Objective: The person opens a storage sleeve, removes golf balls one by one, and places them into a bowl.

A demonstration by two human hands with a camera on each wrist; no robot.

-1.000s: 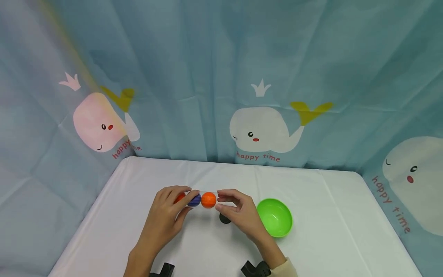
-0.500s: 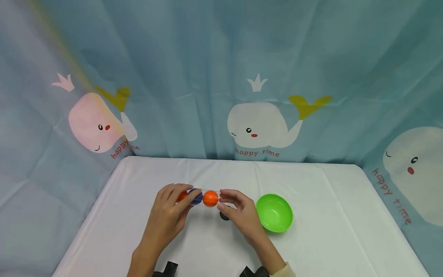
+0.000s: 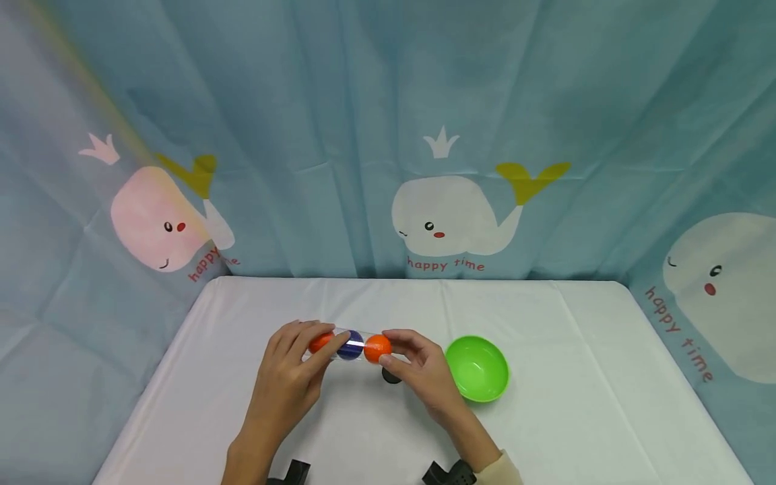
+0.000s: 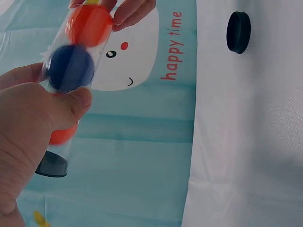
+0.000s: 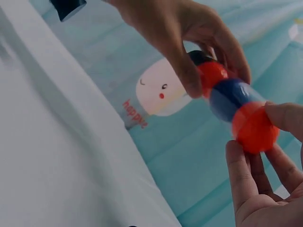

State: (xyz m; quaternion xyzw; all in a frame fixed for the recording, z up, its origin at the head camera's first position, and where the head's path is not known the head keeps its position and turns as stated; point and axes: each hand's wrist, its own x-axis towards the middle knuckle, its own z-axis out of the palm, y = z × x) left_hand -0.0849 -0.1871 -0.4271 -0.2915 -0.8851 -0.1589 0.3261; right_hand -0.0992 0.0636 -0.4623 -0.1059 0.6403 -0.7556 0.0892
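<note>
My left hand grips a clear tube round its middle, thumb on the near side. Inside show a blue ball and an orange ball partly hidden by the left fingers. Another orange ball sits at the tube's right end. The fingertips of my right hand pinch that end ball; how far it stands out of the tube is unclear. A black cap closes the tube's left end. A second black cap lies on the white cloth, partly behind the right hand in the head view.
A green bowl stands on the white-covered table, just right of my right hand. Blue curtains printed with whales hang behind the table and along both sides.
The balls have shifted rightward in the head view, toward the right fingertips, and more of the left orange ball shows. The right fingers have closed in on the end ball.
</note>
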